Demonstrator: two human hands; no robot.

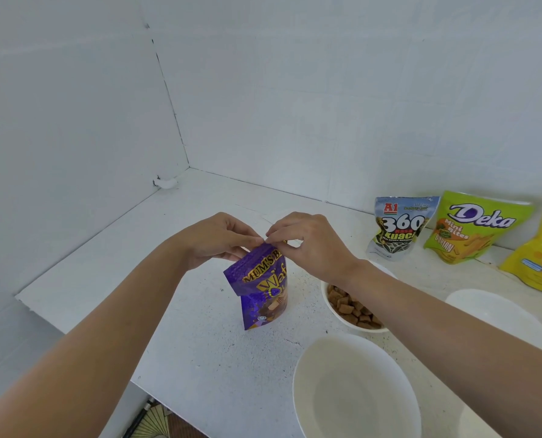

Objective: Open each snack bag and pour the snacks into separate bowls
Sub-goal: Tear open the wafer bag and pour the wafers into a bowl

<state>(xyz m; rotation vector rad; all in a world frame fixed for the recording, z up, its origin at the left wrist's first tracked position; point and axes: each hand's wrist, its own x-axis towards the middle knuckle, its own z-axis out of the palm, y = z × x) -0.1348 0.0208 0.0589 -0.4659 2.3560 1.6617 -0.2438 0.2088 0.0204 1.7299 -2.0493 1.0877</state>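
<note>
A purple wafer snack bag (262, 292) stands upright on the white counter, its top bent over. My left hand (220, 238) and my right hand (307, 245) both pinch its top edge, fingertips almost touching. Just right of the bag, a white bowl (332, 308) holds brown square snacks, partly hidden by my right forearm. An empty white bowl (355, 387) sits nearer to me. Another empty white bowl (497, 311) shows beyond my right arm.
Against the back wall at the right lean a blue-grey seed bag (399, 229), a green Deka bag (471, 229) and a yellow bag (541, 254) cut by the frame edge. The counter's left edge (73, 336) drops to the floor. White walls meet at the far corner.
</note>
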